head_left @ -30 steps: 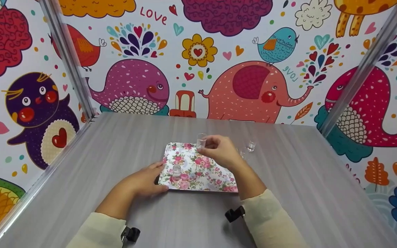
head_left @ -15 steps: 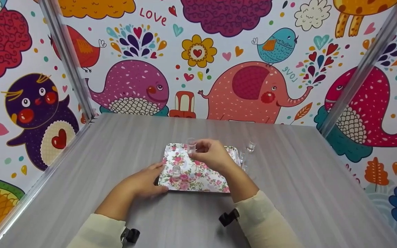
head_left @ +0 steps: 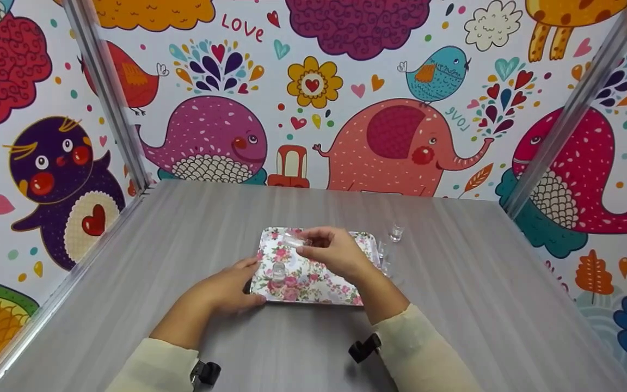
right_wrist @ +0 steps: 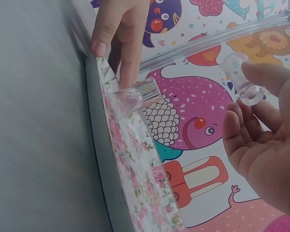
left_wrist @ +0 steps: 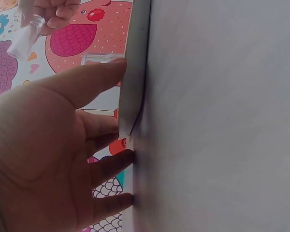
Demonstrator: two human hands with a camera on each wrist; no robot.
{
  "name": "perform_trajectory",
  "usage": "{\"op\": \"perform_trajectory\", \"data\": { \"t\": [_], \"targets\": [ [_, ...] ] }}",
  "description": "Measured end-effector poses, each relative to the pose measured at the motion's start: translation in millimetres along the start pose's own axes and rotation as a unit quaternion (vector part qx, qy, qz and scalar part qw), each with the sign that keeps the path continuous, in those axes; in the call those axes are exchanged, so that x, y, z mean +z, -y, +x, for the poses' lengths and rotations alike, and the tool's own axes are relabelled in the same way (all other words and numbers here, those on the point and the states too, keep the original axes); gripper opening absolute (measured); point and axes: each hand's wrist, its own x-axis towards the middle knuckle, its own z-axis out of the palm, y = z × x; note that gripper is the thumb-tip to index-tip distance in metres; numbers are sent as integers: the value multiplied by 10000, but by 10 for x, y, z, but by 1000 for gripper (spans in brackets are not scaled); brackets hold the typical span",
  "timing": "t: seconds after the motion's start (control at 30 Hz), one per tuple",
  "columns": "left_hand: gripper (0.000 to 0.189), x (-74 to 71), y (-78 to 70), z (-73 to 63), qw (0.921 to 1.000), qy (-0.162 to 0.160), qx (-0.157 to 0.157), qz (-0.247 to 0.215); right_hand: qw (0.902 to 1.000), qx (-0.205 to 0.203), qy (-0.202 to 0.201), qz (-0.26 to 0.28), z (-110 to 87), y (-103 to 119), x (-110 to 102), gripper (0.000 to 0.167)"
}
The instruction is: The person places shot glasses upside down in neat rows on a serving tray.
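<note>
In the head view, my right hand (head_left: 335,251) pinches a small clear shot glass (head_left: 294,240) above the back left part of a floral tray (head_left: 319,280). The glass is tilted; thumb and fingertips hold it in the right wrist view. A second clear shot glass (head_left: 279,271) stands on the tray's left side. My left hand (head_left: 232,286) rests against the tray's left edge. Seen from the left wrist, its thumb touches the rim and its fairly straight fingers reach down beside the tray's corner to the tabletop.
Behind the tray's right side, another shot glass (head_left: 396,233) stands on the grey table (head_left: 199,228). More clear glassware (head_left: 383,255), partly hidden and hard to count, is close by the tray's right edge. Printed cartoon walls (head_left: 313,130) and metal posts (head_left: 109,98) enclose the table.
My right hand has moved left over the tray with the shot glass, which has gone from upright to tilted. The left hand stays at the tray's edge.
</note>
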Motion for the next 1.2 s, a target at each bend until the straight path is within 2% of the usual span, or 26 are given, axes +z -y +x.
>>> {"op": "perform_trajectory", "data": {
  "t": [0.33,0.47,0.67,0.93,1.2],
  "targets": [
    [92,18,16,0,10000,12,16,68,9993,-129,-318,-118,-6,-55,23,35],
    [92,15,14,1,10000,9,34,36,9993,-118,-321,-151,14,-92,27,33],
    [92,12,6,0,10000,19,2,52,9995,53,-131,-288,36,-137,32,32],
    [91,7,8,6,10000,28,-8,53,9980,2,300,-553,57,-202,86,35],
    [91,-12,0,-1,10000,19,53,57,9944,109,545,-902,82,-314,152,34]
  ]
}}
